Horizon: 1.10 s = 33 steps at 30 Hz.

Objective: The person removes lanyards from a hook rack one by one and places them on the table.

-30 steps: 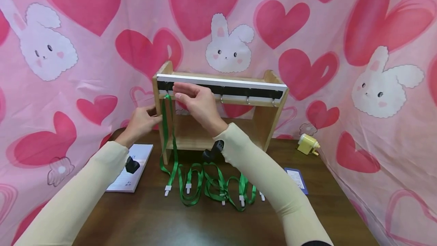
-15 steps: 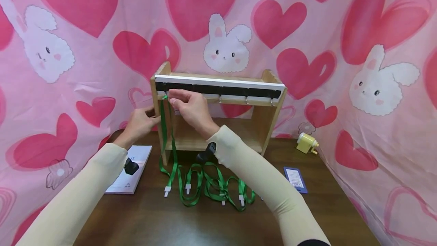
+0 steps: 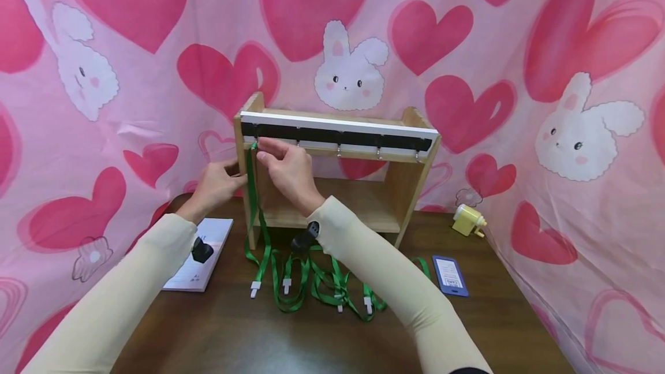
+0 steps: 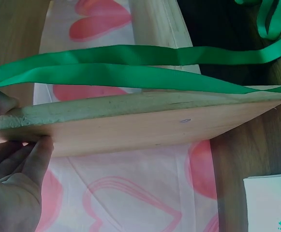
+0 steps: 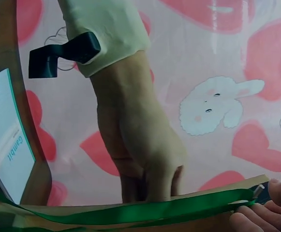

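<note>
In the head view my left hand (image 3: 214, 186) grips the left side panel of a wooden shelf (image 3: 374, 219). The left wrist view shows its thumb on the panel's front edge and its fingers (image 4: 38, 157) against the outer face. A green lanyard (image 3: 251, 183) hangs from the leftmost hook of the rail (image 3: 340, 138), down to the tabletop, with a white clip (image 3: 255, 288) at its lower end. My right hand (image 3: 291, 172) is beside the lanyard's top, thumb and fingertips apart. In the right wrist view these fingers (image 5: 256, 217) lie close against the lanyard's hook end (image 5: 227, 197).
Several more green lanyards (image 3: 291, 306) lie on the brown table (image 3: 249, 342) before the shelf. White booklets (image 3: 210, 247) lie at left. A blue card holder (image 3: 449, 276) and a yellow crank-handled sharpener (image 3: 467, 220) are at right. More hooks (image 3: 378, 153) line the rail.
My right hand has moved slightly down and left, from in front of the rail to beside the hanging lanyard's top. My left hand keeps its grip on the shelf's side.
</note>
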Motion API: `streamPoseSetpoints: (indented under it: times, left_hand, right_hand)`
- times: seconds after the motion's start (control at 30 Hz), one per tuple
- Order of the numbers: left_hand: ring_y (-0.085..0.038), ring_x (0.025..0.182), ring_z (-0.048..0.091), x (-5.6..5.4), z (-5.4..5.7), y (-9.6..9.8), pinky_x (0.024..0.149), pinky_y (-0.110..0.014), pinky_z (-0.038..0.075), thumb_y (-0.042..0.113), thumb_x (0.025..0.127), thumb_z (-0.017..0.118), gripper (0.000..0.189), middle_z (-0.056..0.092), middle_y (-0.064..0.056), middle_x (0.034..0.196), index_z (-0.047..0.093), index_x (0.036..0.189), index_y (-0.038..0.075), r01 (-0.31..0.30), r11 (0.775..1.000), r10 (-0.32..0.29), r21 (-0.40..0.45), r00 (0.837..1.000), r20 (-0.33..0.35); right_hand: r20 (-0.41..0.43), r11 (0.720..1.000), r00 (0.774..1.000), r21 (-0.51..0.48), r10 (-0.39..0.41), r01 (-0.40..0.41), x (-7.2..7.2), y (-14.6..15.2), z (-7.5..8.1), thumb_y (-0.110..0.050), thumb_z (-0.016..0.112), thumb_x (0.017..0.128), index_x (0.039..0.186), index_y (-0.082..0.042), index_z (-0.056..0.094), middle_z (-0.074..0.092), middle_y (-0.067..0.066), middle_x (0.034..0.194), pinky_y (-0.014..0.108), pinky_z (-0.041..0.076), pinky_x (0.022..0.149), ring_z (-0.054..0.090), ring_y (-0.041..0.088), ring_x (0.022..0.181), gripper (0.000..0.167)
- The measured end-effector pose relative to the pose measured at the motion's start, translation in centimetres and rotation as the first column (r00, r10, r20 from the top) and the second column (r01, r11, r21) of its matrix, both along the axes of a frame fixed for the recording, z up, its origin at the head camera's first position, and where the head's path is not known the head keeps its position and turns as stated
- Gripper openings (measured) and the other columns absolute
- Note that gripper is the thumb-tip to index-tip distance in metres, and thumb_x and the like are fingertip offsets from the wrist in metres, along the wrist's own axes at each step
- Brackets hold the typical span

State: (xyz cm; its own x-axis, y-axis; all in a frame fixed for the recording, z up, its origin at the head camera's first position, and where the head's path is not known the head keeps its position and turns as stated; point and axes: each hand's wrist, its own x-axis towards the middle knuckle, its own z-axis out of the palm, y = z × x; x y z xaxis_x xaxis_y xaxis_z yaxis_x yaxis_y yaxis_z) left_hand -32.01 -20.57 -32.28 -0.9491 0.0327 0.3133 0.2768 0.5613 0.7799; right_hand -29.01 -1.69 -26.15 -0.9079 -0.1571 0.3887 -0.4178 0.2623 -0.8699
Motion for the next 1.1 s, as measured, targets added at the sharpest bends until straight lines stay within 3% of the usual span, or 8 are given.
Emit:
streamPoseSetpoints:
  times: [0.2,0.33,0.57,0.67,0.93,1.1]
  left_hand:
    - [-0.036,0.114,0.069,-0.1,-0.4,0.3,0.1,-0.05,0.056,0.036,0.093,0.072,0.056,0.07,-0.021,0.127,0.061,0.14,0.007,-0.012,1.0,0.012,-0.009,0.999,-0.038]
    - [-0.037,0.115,0.069,0.0,-0.4,0.3,0.101,-0.051,0.056,0.038,0.093,0.072,0.059,0.069,-0.022,0.129,0.059,0.142,0.007,0.003,1.0,-0.003,-0.008,1.0,-0.027]
    - [-0.037,0.115,0.066,0.1,0.1,0.0,0.102,-0.053,0.055,0.029,0.096,0.069,0.055,0.067,-0.023,0.132,0.057,0.143,0.005,0.0,1.0,0.0,0.003,1.0,-0.007]
    - [-0.035,0.115,0.066,0.0,-0.1,0.1,0.102,-0.052,0.055,0.024,0.095,0.069,0.052,0.067,-0.024,0.131,0.058,0.141,0.003,-0.001,1.0,0.001,-0.002,1.0,-0.025]
    - [-0.03,0.107,0.067,0.1,-0.6,-0.2,0.092,-0.039,0.061,0.025,0.095,0.07,0.046,0.072,-0.021,0.124,0.064,0.136,0.006,-0.023,0.999,0.021,-0.025,0.998,-0.053]
    - [-0.028,0.103,0.066,-0.1,-0.2,0.0,0.089,-0.033,0.059,0.027,0.096,0.068,0.045,0.072,-0.021,0.123,0.065,0.135,0.006,-0.042,0.999,0.041,-0.027,0.998,-0.05]
  right_hand:
    - [0.075,0.995,0.997,-0.095,-0.01,0.017,-0.5,-0.6,-1.1,-0.021,0.073,0.093,0.122,-0.015,0.075,0.079,0.002,0.112,0.026,0.062,0.085,0.078,0.013,0.091,0.029]
    - [0.089,0.99,0.996,-0.134,-0.023,0.034,-0.7,-1.1,-1.5,-0.023,0.076,0.092,0.117,-0.013,0.077,0.08,0.004,0.106,0.028,0.063,0.081,0.078,0.015,0.087,0.027]
    - [0.058,0.993,0.996,-0.086,-0.07,0.075,-0.5,-2.4,-1.9,-0.034,0.078,0.089,0.11,-0.022,0.079,0.081,-0.006,0.098,0.021,0.058,0.075,0.071,0.002,0.089,0.025]
    - [0.057,0.99,0.996,-0.118,-0.074,0.08,-0.5,-3.1,-2.5,-0.037,0.078,0.088,0.105,-0.022,0.079,0.08,-0.007,0.095,0.021,0.058,0.07,0.07,0.002,0.087,0.023]
    - [0.104,0.956,0.986,-0.247,-0.134,0.156,-0.7,-4.8,-3.1,-0.043,0.077,0.088,0.092,-0.02,0.077,0.076,-0.007,0.079,0.022,0.057,0.062,0.068,0.003,0.072,0.023]
    - [0.131,0.93,0.984,-0.331,-0.123,0.16,-1.0,-5.3,-2.7,-0.032,0.072,0.094,0.093,-0.019,0.079,0.078,-0.004,0.078,0.019,0.058,0.066,0.072,0.003,0.069,0.015]
